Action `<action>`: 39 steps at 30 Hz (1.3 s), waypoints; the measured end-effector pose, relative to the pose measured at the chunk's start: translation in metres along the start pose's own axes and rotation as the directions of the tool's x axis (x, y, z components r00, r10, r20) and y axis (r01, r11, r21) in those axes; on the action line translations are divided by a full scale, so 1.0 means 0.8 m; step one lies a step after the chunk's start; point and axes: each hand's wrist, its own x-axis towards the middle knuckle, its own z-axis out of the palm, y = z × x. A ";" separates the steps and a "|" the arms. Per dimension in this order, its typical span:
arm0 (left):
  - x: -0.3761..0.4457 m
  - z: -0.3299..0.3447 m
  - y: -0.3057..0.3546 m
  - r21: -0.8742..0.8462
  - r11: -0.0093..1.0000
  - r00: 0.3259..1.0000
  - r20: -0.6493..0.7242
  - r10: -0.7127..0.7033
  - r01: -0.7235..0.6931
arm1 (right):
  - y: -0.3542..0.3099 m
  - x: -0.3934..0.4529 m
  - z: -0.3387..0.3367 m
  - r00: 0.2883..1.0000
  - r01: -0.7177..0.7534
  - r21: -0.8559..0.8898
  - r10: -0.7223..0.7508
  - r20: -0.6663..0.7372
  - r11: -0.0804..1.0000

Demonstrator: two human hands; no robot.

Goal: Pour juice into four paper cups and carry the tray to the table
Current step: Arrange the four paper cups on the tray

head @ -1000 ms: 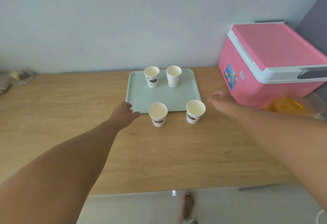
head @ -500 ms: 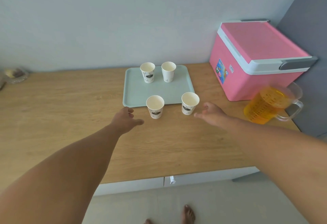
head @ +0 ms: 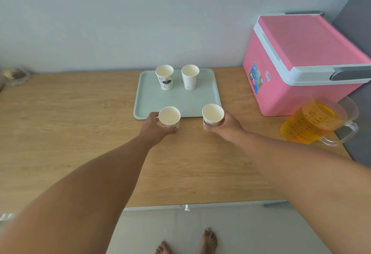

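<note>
A pale green tray (head: 176, 101) lies on the wooden counter by the wall. Two empty white paper cups stand at its back: the back left cup (head: 165, 77) and the back right cup (head: 190, 76). Two more empty cups stand on the counter just in front of the tray. My left hand (head: 155, 128) grips the front left cup (head: 169, 116). My right hand (head: 225, 127) grips the front right cup (head: 213, 114). A clear pitcher (head: 317, 122) of orange juice stands at the right, apart from both hands.
A pink cooler box (head: 301, 63) with a white rim sits at the back right, behind the pitcher. A small glass dish (head: 15, 75) is at the far left by the wall. The wooden counter (head: 80, 133) ends near my bare feet (head: 208, 240).
Both hands moved forward from beside the cups and closed around the two front cups. The camera tilted back, bringing the pitcher fully into view.
</note>
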 end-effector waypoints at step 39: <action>0.140 -0.030 0.045 -0.059 0.987 0.988 -0.031 0.151 -0.152 | -0.107 0.105 0.037 0.996 0.087 -0.023 -0.086 0.010 0.996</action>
